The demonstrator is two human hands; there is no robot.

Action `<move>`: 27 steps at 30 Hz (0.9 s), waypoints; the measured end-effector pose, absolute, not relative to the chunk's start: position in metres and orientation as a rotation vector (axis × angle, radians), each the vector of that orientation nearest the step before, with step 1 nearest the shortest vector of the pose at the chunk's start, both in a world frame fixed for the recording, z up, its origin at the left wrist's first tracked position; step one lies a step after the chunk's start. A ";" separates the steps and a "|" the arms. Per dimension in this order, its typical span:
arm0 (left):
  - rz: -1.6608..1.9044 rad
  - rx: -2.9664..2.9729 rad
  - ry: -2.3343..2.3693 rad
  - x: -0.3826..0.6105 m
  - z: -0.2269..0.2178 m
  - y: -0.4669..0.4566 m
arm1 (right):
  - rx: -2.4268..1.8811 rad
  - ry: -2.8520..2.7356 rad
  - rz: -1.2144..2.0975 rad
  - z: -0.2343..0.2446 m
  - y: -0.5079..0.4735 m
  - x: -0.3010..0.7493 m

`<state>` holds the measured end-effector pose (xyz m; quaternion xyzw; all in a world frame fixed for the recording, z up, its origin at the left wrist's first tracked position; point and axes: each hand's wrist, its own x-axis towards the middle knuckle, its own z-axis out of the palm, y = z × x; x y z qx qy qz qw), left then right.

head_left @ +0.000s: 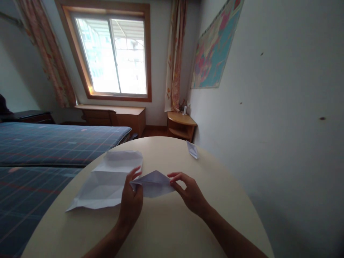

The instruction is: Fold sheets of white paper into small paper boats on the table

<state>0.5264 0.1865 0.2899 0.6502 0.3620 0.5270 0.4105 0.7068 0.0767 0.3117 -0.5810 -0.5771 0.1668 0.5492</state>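
Observation:
A folded paper boat (156, 187) is held between my two hands just above the round table, its peak pointing away from me. My left hand (132, 195) grips its left tip, with the thumb on the near side and the fingers behind. At the right tip, my right hand (189, 191) pinches the paper between thumb and fingers. A creased, unfolded sheet of paper (104, 182) lies left of my left hand, partly covered by it. Farther off, a small folded paper piece (192, 149) rests near the table's far right edge.
The round cream table (172, 229) fills the lower middle. A bed with a plaid mattress (53, 143) stands to the left, and a bare wall (290, 143) rises on the right. Beyond are a low desk (129, 111), a corner shelf (182, 118) and a window (113, 57).

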 end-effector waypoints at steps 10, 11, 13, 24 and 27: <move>1.173 2.009 0.764 0.524 0.280 0.188 | -1.112 -0.988 0.376 0.312 0.077 0.710; 1.199 2.189 0.655 0.523 0.284 0.184 | -1.116 -0.992 0.372 0.313 0.076 0.709; 1.142 2.469 0.418 0.519 0.290 0.178 | -1.123 -1.037 0.353 0.314 0.073 0.708; 0.901 2.600 0.146 0.516 0.301 0.168 | -1.092 -1.726 -0.016 0.317 0.054 0.704; 0.952 2.784 0.072 0.513 0.304 0.173 | -1.141 -1.696 0.199 0.327 0.052 0.710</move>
